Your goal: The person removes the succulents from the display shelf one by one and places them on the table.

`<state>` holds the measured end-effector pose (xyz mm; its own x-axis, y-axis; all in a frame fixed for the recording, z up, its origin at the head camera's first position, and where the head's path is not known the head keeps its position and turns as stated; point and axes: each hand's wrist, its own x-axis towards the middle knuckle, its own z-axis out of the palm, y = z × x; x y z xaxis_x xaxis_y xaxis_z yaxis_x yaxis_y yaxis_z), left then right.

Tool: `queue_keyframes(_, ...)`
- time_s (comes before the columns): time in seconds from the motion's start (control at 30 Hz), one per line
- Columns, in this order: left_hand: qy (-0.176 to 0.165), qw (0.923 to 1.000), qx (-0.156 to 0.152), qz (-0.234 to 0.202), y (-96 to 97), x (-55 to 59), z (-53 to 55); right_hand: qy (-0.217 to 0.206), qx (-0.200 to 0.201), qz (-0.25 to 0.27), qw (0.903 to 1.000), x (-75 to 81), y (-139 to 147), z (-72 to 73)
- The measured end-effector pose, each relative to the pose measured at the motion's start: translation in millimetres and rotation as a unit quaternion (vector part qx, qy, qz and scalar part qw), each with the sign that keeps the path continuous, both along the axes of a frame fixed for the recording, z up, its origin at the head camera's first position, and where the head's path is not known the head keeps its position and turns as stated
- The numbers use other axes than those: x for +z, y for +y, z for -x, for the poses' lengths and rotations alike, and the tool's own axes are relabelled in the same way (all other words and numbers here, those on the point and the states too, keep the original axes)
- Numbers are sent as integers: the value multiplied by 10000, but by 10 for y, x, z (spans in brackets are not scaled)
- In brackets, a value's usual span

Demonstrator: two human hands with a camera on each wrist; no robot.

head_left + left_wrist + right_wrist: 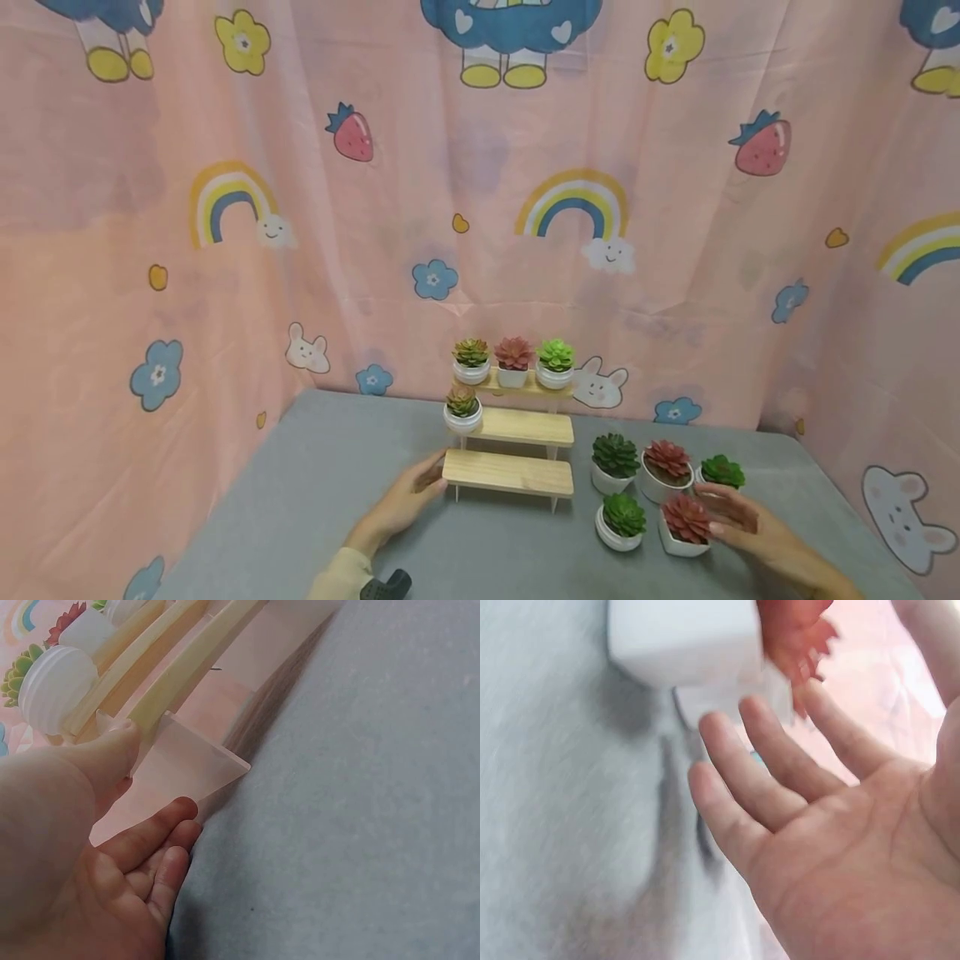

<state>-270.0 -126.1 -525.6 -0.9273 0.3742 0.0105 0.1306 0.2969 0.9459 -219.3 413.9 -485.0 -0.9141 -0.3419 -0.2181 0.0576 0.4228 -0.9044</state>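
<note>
A three-tier wooden display stand (508, 473) with clear legs stands mid-table. My left hand (407, 498) is at the left end of its lowest board, thumb (120, 750) against the board end and the other fingers loosely extended beside the clear leg (199, 761). On the right, my right hand (750, 529) is spread, fingers apart, beside a red succulent (686, 518) in a white square pot (686, 637). Its fingertips come close to that plant, and nothing is in the palm. A small green succulent (722, 472) sits just behind the hand, its pot partly hidden.
Three potted succulents line the top tier (532, 385); another potted succulent (462, 407) stands at the middle tier's left end. Beside the stand are a dark green succulent (615, 457), a red one (667, 467) and a green one (622, 518). A patterned pink curtain (480, 275) hangs behind.
</note>
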Motion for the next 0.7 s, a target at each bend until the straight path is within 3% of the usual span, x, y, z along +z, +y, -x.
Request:
queue_keyframes(0.13,12,10000,4,24,6,8,-8,615,-870,-558,9927,82,-141,-42)
queue_keyframes(0.27,18,10000,31,25,8,21,-12,1308,-1451,-649,9786,152,-230,-79)
queue_keyframes(0.47,13,10000,64,26,12,12,-18,1747,-1475,-534,9721,273,-324,-127)
queue_keyframes(0.7,38,9999,82,49,17,10,-25,1592,-1446,-670,9743,375,-442,-149)
